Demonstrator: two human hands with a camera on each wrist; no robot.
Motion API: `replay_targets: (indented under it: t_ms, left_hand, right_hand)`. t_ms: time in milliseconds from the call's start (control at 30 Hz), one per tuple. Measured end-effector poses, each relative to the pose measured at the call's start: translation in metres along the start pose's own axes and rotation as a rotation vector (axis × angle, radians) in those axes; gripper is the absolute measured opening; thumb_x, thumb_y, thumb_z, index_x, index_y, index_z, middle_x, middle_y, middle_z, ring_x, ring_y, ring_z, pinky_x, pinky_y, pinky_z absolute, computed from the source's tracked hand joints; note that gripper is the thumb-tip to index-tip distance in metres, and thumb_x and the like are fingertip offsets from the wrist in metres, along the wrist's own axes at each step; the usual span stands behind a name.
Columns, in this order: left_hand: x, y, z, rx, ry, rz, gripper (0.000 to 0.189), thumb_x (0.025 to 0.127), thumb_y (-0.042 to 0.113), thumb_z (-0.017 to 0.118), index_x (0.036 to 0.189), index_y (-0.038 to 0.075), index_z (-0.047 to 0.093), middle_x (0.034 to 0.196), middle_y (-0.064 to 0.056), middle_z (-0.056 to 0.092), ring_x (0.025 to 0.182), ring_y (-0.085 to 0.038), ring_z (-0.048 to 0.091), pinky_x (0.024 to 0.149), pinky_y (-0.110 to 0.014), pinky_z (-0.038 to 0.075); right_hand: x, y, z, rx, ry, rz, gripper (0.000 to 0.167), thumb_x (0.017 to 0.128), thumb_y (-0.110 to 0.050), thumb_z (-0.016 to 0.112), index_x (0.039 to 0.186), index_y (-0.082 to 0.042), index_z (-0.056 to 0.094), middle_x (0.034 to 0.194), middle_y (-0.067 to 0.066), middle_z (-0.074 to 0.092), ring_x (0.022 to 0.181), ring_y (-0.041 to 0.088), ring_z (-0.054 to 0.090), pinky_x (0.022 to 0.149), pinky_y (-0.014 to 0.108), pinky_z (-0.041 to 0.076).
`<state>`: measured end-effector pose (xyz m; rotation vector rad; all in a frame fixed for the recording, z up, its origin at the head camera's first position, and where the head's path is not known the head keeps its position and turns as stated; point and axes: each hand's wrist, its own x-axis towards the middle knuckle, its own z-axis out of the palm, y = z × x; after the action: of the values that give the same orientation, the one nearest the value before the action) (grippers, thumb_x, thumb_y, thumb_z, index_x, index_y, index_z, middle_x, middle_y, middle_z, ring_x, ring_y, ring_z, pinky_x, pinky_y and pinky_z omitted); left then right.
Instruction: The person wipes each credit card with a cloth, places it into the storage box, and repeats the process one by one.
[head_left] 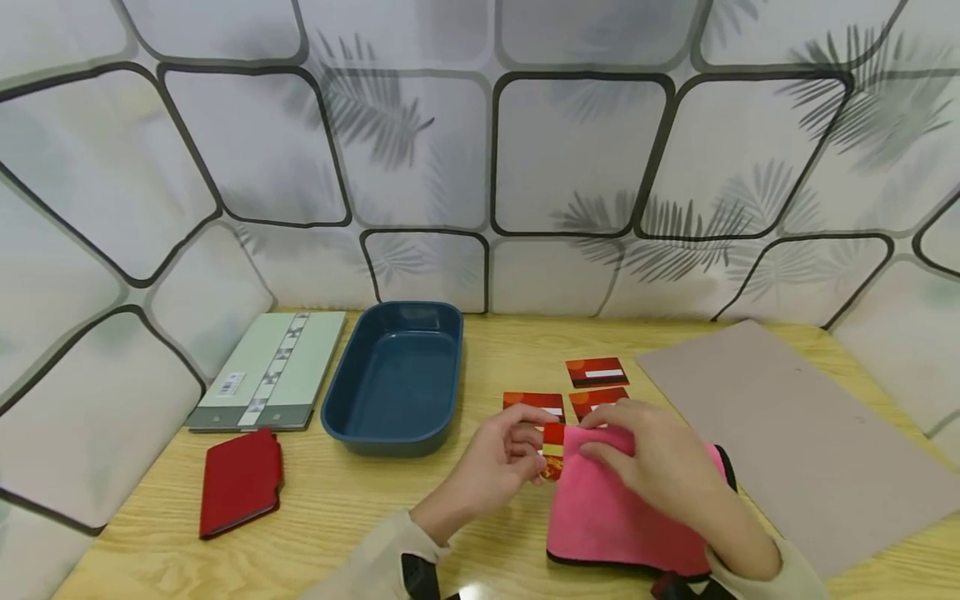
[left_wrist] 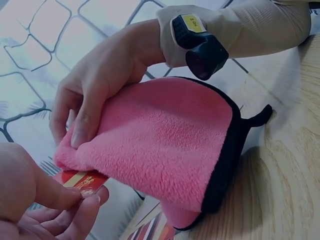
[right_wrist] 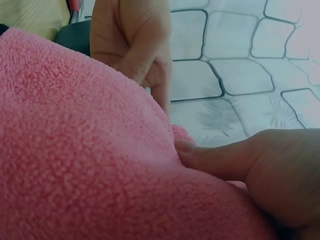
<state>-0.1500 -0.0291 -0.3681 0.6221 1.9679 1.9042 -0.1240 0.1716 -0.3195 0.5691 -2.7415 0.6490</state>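
Observation:
Between its thumb and fingers my left hand pinches a red and gold card. Part of that card is covered by the edge of a pink cloth with black trim. My right hand grips the cloth near its upper edge, thumb on the near face, as the left wrist view shows the cloth draped from those fingers. Pink pile of the cloth fills much of the right wrist view and hides the card there. Just beyond the hands, several red cards lie on the table.
A dark blue tray stands left of the hands. Farther left are a pale green folder and a red wallet-like holder. A grey-brown flat sheet covers the table's right side. A patterned curtain-like backdrop rises behind.

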Motion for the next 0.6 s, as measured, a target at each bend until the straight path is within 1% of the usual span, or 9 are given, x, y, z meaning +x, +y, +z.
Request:
replay_targets:
  t_ms: [100,200,333,433,500,600]
  left_hand:
    - [0.0,0.001,-0.002,-0.01,-0.01,0.009,0.041,0.088,-0.018,0.045,0.126,-0.006,0.05,0.082,-0.004,0.046,0.066,-0.014,0.05,0.063,-0.023,0.05]
    - [-0.001,0.003,-0.003,-0.005,-0.005,0.009,0.041,0.087,-0.019,0.045,0.126,-0.006,0.05,0.08,-0.004,0.046,0.064,-0.012,0.048,0.061,-0.02,0.047]
    - [-0.002,0.004,-0.005,0.002,-0.011,0.043,0.041,0.086,-0.019,0.045,0.125,-0.008,0.049,0.08,-0.006,0.047,0.063,-0.011,0.047,0.059,-0.021,0.046]
    - [-0.002,0.004,-0.007,0.015,-0.013,0.065,0.041,0.086,-0.019,0.045,0.125,-0.008,0.049,0.081,-0.007,0.048,0.062,-0.011,0.048,0.059,-0.022,0.047]
    - [-0.002,0.005,-0.01,0.025,-0.005,0.059,0.041,0.086,-0.017,0.045,0.126,-0.008,0.049,0.082,-0.006,0.048,0.062,-0.011,0.049,0.059,-0.022,0.048]
    - [-0.002,0.006,-0.014,0.038,0.027,0.033,0.041,0.086,-0.015,0.046,0.127,-0.007,0.05,0.082,-0.007,0.051,0.064,-0.012,0.053,0.06,-0.023,0.05]
  right_hand:
    - [0.0,0.005,-0.004,0.004,0.008,0.002,0.02,0.073,-0.025,0.084,0.09,-0.026,0.073,0.088,-0.011,0.068,0.082,0.012,0.063,0.074,0.038,0.054]
    - [0.0,0.01,-0.009,0.007,0.006,0.007,0.02,0.073,-0.025,0.083,0.09,-0.024,0.073,0.089,-0.009,0.069,0.082,0.014,0.064,0.074,0.039,0.054]
    - [-0.001,0.017,-0.018,-0.001,-0.021,0.066,0.02,0.075,-0.027,0.082,0.092,-0.022,0.073,0.095,-0.003,0.07,0.087,0.02,0.064,0.077,0.044,0.053]
    - [-0.002,0.022,-0.025,-0.021,-0.02,0.093,0.021,0.076,-0.027,0.081,0.094,-0.021,0.073,0.097,0.001,0.071,0.089,0.024,0.064,0.078,0.047,0.053]
    - [-0.003,0.025,-0.028,-0.036,-0.015,0.101,0.021,0.076,-0.027,0.081,0.094,-0.021,0.073,0.097,0.002,0.071,0.089,0.026,0.064,0.078,0.049,0.052]
    - [-0.005,0.03,-0.033,-0.059,-0.003,0.105,0.021,0.076,-0.026,0.081,0.095,-0.021,0.074,0.098,0.003,0.072,0.09,0.028,0.065,0.079,0.05,0.052]
